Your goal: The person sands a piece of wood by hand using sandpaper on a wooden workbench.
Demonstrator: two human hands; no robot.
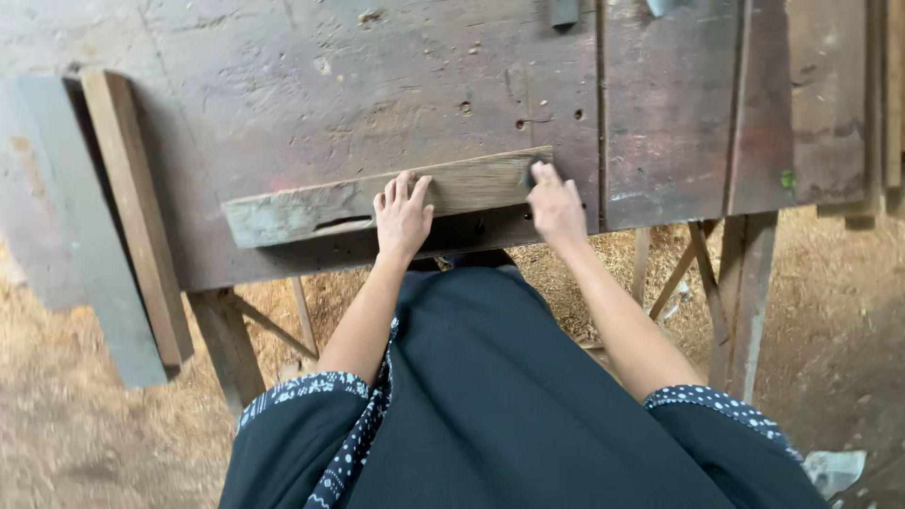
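Observation:
A weathered wooden plank (311, 205) lies slantwise near the front edge of a dark wooden workbench (377, 85). My left hand (403, 217) rests flat on the plank's middle, fingers spread and pressing down. My right hand (556, 203) is at the plank's right end, fingers curled around a small dark object pressed against the wood; what that object is cannot be told. Both forearms reach out from dark sleeves with dotted cuffs.
Two long boards (132, 217) lean off the bench's left end. Bench legs and braces (745, 292) stand below. Sawdust (85, 424) covers the floor. Small dark items (564, 11) sit at the bench's far edge. A pale scrap (834, 468) lies at bottom right.

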